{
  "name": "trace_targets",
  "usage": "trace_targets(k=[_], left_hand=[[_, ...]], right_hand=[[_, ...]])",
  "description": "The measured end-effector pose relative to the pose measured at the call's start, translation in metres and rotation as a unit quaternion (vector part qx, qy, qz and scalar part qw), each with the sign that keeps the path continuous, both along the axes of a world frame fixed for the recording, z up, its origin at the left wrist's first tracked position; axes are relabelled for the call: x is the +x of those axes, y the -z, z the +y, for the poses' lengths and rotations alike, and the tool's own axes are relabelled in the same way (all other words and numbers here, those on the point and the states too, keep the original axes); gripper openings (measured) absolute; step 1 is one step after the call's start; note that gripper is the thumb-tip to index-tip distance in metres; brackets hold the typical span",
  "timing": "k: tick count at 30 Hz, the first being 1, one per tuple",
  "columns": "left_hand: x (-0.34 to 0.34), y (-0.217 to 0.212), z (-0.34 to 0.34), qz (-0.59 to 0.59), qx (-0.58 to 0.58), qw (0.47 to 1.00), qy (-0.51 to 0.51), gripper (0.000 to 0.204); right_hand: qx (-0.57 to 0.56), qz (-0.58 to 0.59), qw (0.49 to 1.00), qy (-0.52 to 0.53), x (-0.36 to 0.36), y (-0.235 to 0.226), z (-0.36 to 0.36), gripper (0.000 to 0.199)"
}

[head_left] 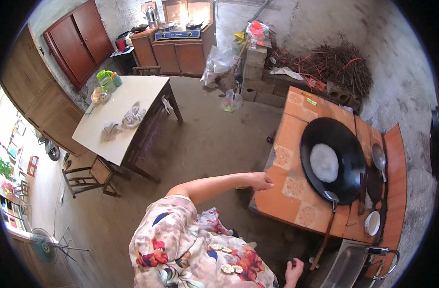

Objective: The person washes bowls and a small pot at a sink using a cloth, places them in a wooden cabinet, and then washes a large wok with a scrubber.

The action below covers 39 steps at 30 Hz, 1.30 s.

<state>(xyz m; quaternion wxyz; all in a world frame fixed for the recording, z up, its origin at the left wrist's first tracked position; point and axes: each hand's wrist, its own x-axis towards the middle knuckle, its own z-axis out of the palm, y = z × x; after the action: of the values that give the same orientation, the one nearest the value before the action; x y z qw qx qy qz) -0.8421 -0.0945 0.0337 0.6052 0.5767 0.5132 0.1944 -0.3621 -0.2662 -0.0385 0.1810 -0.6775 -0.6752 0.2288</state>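
Observation:
A large black wok (342,139) is set in the orange tiled stove top (272,192), with white, foamy-looking contents (324,163) at its bottom. A spatula (331,196) rests on the wok's near rim, and its long wooden handle (325,235) slants out past the stove's front edge. My left hand (261,181) is closed over the stove's left edge; whether it holds anything is hidden. Low and to the right, my right hand (294,271) hangs with fingers loosely apart, beside the handle's end but not touching it.
A metal ladle (378,157) and white bowl (372,223) lie right of the wok, above a sink (344,264). A white-topped table (128,93) with cloths and a chair (97,175) stand left. Firewood (334,67) is piled behind the stove; a fan (44,246) stands lower left.

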Motion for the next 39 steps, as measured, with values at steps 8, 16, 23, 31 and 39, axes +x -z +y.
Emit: trace_targets(k=[8, 16, 23, 31, 39], left_hand=[[0.184, -0.036, -0.006, -0.042, -0.050, 0.998, -0.002, 0.044], [0.290, -0.006, 0.001, -0.157, -0.191, 0.967, 0.056, 0.043], [0.290, 0.006, 0.006, -0.142, -0.249, 0.957, 0.039, 0.036], [0.284, 0.031, 0.020, -0.185, -0.268, 0.942, 0.076, 0.039], [0.313, 0.013, 0.044, -0.323, -0.353, 0.870, -0.119, 0.040]], right_hand=[[0.141, -0.092, 0.982, 0.089, 0.096, -0.053, 0.070, 0.051], [0.001, -0.071, 0.993, 0.094, 0.137, -0.016, 0.096, 0.060], [-0.159, 0.096, 0.977, 0.103, 0.128, 0.028, 0.099, 0.065], [-0.026, 0.219, 0.972, 0.077, 0.069, -0.024, 0.109, 0.034], [-0.410, 0.780, 0.456, 0.127, -0.039, -0.103, 0.179, 0.020]])
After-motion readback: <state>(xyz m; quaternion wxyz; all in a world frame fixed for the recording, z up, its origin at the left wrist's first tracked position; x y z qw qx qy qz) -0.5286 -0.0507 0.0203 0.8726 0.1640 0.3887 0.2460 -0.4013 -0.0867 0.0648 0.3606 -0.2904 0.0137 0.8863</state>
